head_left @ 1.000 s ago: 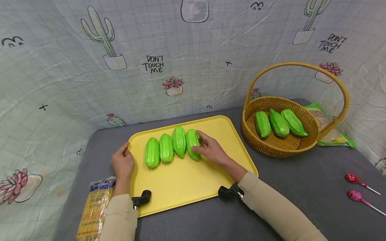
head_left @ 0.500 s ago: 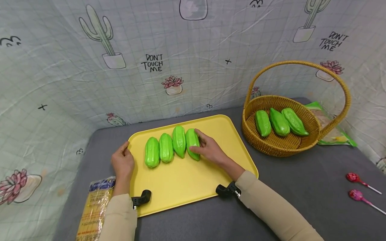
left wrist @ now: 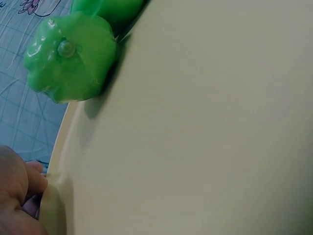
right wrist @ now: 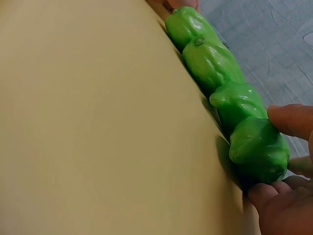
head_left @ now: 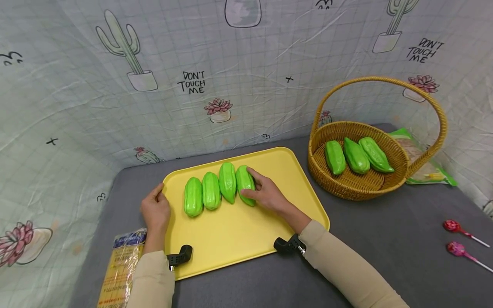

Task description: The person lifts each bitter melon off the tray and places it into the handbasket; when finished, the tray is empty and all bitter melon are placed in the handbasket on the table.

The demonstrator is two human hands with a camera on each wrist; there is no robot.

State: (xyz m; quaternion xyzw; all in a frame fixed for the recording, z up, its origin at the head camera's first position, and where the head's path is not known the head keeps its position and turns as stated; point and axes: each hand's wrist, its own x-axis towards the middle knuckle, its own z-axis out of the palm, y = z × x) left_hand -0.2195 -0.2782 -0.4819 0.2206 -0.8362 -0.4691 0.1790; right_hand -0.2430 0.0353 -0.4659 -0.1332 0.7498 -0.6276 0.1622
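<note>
Several green gourds lie side by side on a yellow tray (head_left: pixel 246 231). My right hand (head_left: pixel 265 194) holds the rightmost gourd (head_left: pixel 244 184), thumb on its near end and fingers along its far side; the right wrist view shows that gourd (right wrist: pixel 259 149) between thumb and fingertips. The leftmost gourd (head_left: pixel 193 196) is seen end-on in the left wrist view (left wrist: pixel 71 56). My left hand (head_left: pixel 155 209) grips the tray's left rim (left wrist: pixel 54 205), fingers curled over its edge.
A wicker basket (head_left: pixel 358 188) with a tall handle stands at the right and holds three more green gourds (head_left: pixel 356 156). Behind it lies a green packet (head_left: pixel 427 171). Two red lollipops (head_left: pixel 458 237) lie far right. A yellow noodle packet (head_left: pixel 119 269) lies near left.
Both hands stay where they were, the right on the rightmost gourd and the left on the rim. Only the camera view has shifted slightly.
</note>
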